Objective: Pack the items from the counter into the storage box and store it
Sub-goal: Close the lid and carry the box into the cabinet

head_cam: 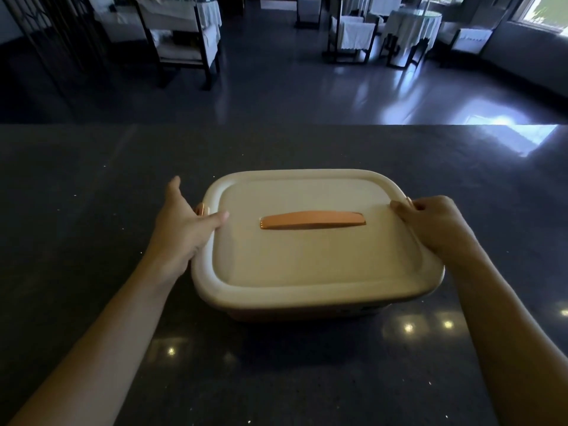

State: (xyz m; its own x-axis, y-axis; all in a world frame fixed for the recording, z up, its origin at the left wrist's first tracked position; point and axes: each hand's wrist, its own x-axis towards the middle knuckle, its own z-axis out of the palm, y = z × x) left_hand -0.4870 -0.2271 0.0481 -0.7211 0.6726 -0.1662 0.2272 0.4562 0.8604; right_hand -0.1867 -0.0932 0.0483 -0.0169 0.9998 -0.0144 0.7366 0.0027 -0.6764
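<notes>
A cream storage box (316, 265) with its lid on sits on the dark counter (92, 186) in front of me. An orange handle (312, 220) lies flat in the middle of the lid. My left hand (184, 229) rests against the box's left side, thumb on the lid's edge, fingers spread beside an orange side latch (199, 208). My right hand (436, 224) curls over the right edge of the lid, its fingers at the right latch. No loose items lie on the counter; the box's contents are hidden.
The counter's far edge (276, 124) runs across the view. Beyond it is a glossy dark floor with chairs (184, 38) and cloth-covered tables (412, 23). A window (547, 10) is at the far right.
</notes>
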